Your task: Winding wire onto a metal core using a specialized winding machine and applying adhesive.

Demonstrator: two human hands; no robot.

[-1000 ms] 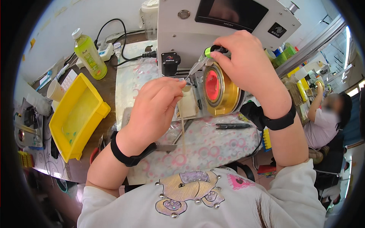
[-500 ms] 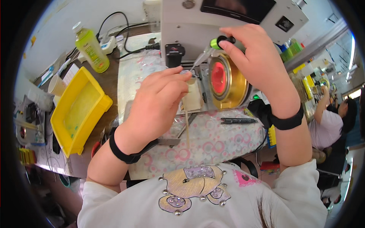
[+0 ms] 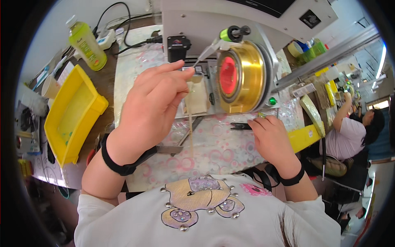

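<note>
My left hand [image 3: 154, 96] is closed in front of the machine, its fingertips together beside the tip of a clear tapered nozzle [image 3: 207, 53]. A thin pale stick [image 3: 190, 123] hangs down from its fingers; the gripped end is hidden. Above the nozzle is a part with a green band and black knob [image 3: 234, 33]. To the right stands a gold wheel [image 3: 246, 78] with a red centre [image 3: 228, 75]. My right hand [image 3: 269, 138] is lower, with its fingers closed over the right end of a black two-pronged tool [image 3: 240, 126] on the patterned cloth.
A yellow tray [image 3: 74, 117] and a bottle of green-yellow drink [image 3: 87, 44] stand at the left. The grey machine body [image 3: 205, 20] rises behind. A metal rail [image 3: 325, 59] runs to the right, where another person [image 3: 345, 133] sits. Patterned cloth [image 3: 218, 154] covers the near table.
My right hand has left the green-banded part and come down to the black tool. My left hand stays by the nozzle tip. The whole view has shifted slightly.
</note>
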